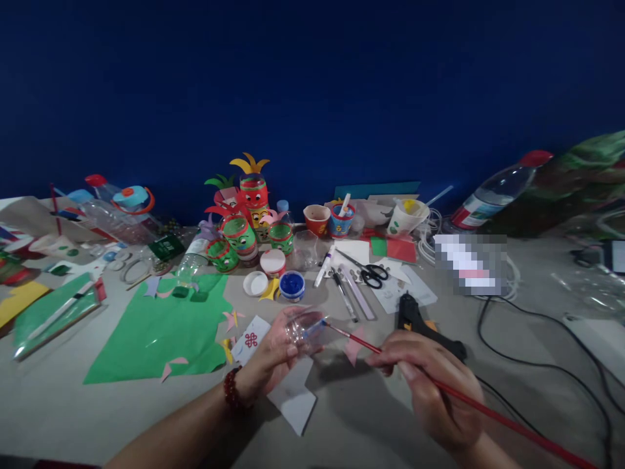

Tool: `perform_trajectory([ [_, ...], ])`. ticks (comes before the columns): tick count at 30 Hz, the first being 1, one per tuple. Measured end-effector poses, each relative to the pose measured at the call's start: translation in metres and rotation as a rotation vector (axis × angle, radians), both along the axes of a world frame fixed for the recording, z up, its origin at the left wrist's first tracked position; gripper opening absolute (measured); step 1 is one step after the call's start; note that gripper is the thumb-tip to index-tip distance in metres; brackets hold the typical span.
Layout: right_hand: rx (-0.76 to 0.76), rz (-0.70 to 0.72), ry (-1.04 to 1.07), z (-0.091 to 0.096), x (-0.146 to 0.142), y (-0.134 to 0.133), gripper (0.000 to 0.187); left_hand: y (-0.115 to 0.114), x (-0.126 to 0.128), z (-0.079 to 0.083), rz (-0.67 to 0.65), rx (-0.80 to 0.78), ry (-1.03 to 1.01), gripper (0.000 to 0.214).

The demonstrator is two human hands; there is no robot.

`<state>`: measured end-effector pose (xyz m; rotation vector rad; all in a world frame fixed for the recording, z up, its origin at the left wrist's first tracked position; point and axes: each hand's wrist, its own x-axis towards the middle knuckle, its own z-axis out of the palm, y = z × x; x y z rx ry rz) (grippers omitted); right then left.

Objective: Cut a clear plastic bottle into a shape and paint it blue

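My left hand [278, 345], with a red bead bracelet on the wrist, is closed around a clear plastic cup-like bottle piece [299, 331]. A streak of blue paint [313, 327] shows on its side. Between the fingers of my right hand [430, 384] is a paintbrush [359, 339] with a long red handle, its blue-tipped bristles touching or very near the clear plastic. Just beyond my left hand stands an open jar of blue paint [291, 286]. Beside that jar are a white lid [255, 284] and another white-topped jar [273, 263].
Green paper [161, 332] lies at left with paper scraps. Decorated face cups [237, 234] stand at the back. Pens, scissors [375, 276] and a black glue gun [415, 319] with its cord are beyond my right hand. A red-capped bottle [498, 189] leans at the back right.
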<state>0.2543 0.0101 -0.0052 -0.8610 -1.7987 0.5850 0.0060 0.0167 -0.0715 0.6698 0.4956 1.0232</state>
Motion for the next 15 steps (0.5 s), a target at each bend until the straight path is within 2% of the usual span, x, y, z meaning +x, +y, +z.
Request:
perform_trajectory([
  [11,-0.009,0.017,-0.031,0.0005,0.0017,-0.0008,0.026,0.0008,-0.0005,-0.0047,0.006,0.007,-0.037,0.059],
  [15,-0.008,-0.024,-0.052,0.0001,0.0014,-0.0025,0.027,0.001,-0.0006,-0.0048,-0.004,-0.003,-0.046,0.059],
])
